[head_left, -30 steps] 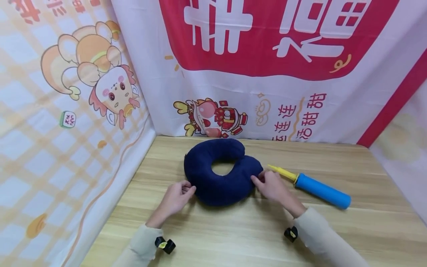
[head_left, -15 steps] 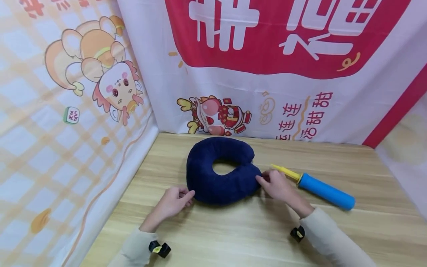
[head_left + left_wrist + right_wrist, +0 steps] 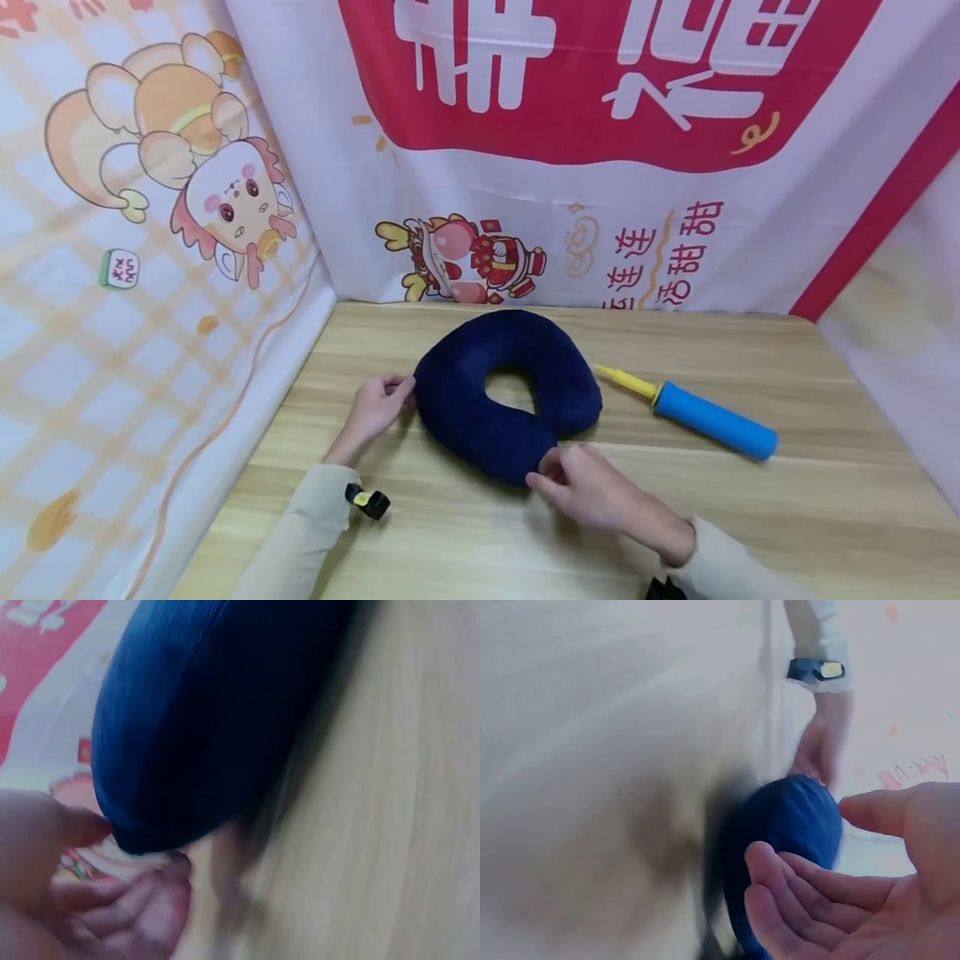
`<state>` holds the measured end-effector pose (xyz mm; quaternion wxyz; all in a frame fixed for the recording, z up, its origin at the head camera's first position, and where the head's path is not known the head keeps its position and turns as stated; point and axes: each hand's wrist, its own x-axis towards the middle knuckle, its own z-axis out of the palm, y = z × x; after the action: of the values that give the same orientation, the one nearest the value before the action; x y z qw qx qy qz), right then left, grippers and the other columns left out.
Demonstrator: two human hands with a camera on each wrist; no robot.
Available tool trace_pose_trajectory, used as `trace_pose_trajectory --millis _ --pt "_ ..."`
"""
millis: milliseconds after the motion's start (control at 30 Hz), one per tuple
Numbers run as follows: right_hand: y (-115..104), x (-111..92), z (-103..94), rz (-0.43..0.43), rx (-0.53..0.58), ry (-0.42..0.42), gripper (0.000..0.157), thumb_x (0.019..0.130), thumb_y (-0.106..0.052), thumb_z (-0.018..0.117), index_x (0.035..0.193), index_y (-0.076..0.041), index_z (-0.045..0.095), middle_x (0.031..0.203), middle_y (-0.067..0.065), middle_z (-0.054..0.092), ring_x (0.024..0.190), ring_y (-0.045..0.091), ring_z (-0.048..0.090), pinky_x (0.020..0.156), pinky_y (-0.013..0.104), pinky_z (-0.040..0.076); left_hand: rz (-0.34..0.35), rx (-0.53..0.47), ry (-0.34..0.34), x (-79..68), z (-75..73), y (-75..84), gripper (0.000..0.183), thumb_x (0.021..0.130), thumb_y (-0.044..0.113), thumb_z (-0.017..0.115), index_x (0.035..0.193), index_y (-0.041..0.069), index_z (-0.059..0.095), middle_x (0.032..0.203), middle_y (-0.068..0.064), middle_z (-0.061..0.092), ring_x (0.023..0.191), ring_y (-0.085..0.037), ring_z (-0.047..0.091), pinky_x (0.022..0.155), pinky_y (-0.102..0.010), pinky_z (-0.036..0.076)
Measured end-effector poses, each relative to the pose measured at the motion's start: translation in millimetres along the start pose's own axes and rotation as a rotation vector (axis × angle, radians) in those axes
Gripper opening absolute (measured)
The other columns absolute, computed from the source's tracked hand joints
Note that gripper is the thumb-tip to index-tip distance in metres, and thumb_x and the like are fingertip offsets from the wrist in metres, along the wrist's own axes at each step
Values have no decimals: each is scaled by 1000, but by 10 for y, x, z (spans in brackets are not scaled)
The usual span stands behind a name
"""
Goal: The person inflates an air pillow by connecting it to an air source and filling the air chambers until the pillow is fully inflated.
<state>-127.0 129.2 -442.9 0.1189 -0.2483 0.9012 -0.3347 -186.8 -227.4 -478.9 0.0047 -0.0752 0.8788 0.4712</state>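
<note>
A dark navy U-shaped neck pillow [image 3: 480, 417] lies on the wooden table, its gap facing the lower right in the head view. My left hand [image 3: 380, 408] pinches its left edge between thumb and fingers. In the left wrist view the thumb of this hand [image 3: 82, 877] is at one side of the pillow [image 3: 195, 727] and the fingertips are at the other. My right hand [image 3: 588, 487] grips the pillow's near end. The right wrist view has that hand's [image 3: 840, 885] thumb and curled fingers on either side of the rounded pillow end [image 3: 795, 817].
A hand pump [image 3: 716, 421] with a blue barrel and yellow nozzle lies right of the pillow, its nozzle tip close to it. Printed cloth [image 3: 315, 167] hangs behind and to the left of the wooden table [image 3: 465, 542]. Both wrists wear black straps.
The pillow has turned clockwise, its gap swinging from the right to the lower right. My right hand has come nearer with the pillow's end; my left has shifted farther away along its edge.
</note>
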Motion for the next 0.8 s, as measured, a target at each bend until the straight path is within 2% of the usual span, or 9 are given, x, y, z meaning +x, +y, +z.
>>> trace_pose_trajectory --millis 100,167,267,333,400,533,633,733,800 --pt "143 14 -167 87 -73 89 28 93 -38 62 74 -18 66 60 -8 59 51 4 52 47 22 44 -30 73 -43 -217 51 32 39 99 40 52 95 6 71 79 -8 72 71 -20 68 61 -27 53" --pt "323 79 -308 165 -107 168 32 95 -38 60 74 -14 65 57 -4 55 47 9 49 44 25 42 -33 77 -105 -406 100 81 38 99 38 53 88 6 71 76 -8 72 67 -19 67 58 -28 54" --pt "622 238 -461 214 -108 242 34 97 -39 55 88 -8 67 62 0 58 52 12 52 50 27 44 25 36 -162 -568 209 159 37 97 37 56 85 4 70 76 -9 72 67 -19 68 57 -28 55" --pt "762 317 -484 218 -64 242 36 98 -40 53 97 -7 67 67 1 61 57 12 54 56 27 46 61 17 -163 -579 276 188 37 97 38 56 86 5 70 77 -8 72 69 -19 68 58 -26 54" --pt "822 336 -454 215 -21 213 35 98 -40 54 101 -8 68 71 0 63 61 11 56 60 27 47 72 22 -134 -529 315 179 37 97 39 56 87 7 69 77 -8 72 69 -19 68 58 -24 52" --pt "681 244 -329 213 -10 142 31 95 -39 58 84 -12 69 66 -2 62 56 11 54 52 26 46 14 47 -85 -328 270 105 34 99 36 52 101 7 70 80 -9 72 72 -21 68 60 -24 52" --pt "468 173 -256 147 -57 106 30 94 -39 61 75 -16 67 63 -5 60 53 8 52 50 24 44 4 75 -49 -101 188 77 36 100 36 49 109 7 69 83 -11 71 74 -23 67 63 -27 52" --pt "296 122 -198 65 -76 74 28 93 -39 62 75 -18 65 65 -8 60 54 5 51 51 21 44 36 112 -6 116 128 71 37 101 37 46 107 9 70 83 -9 70 75 -20 65 68 -28 50" --pt "241 101 -168 27 -87 60 27 93 -38 62 74 -19 63 65 -9 60 54 3 50 51 20 44 60 126 6 206 100 60 37 101 37 45 102 10 70 83 -9 69 74 -19 63 69 -27 49"
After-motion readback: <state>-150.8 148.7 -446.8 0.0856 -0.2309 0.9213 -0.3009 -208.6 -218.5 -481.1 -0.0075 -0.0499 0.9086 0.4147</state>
